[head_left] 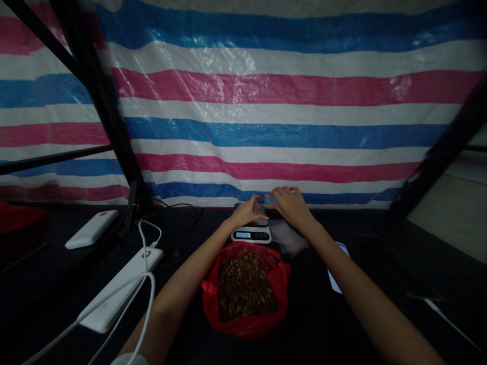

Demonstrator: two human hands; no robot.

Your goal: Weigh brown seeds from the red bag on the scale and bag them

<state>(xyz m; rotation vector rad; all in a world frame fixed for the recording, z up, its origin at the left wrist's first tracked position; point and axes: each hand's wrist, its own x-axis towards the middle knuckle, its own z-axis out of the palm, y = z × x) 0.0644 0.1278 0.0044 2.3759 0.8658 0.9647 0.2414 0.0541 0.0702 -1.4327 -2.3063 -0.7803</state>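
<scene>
My left hand [245, 214] curves its thumb and fingers around a small clear plastic container [259, 209] above a white digital kitchen scale [251, 235] with a lit display. Close beside it, my right hand [292, 207] pinches a clear plastic piece [270, 200], possibly a lid; its exact kind is hard to make out. Nearer to me, an open red plastic bag [282, 299] holds a heap of small brown seed-like or nut-like pieces [246, 286]. Clear plastic bags [289, 239] lie right of the scale, below my right wrist.
On the left are a white power bank [122, 289] with a white cable [150, 289] and another white device [92, 229]. A phone-like object [335, 289] lies partly under my right forearm. Black frame posts [110, 116] and a striped plastic sheet [266, 132] bound the black table.
</scene>
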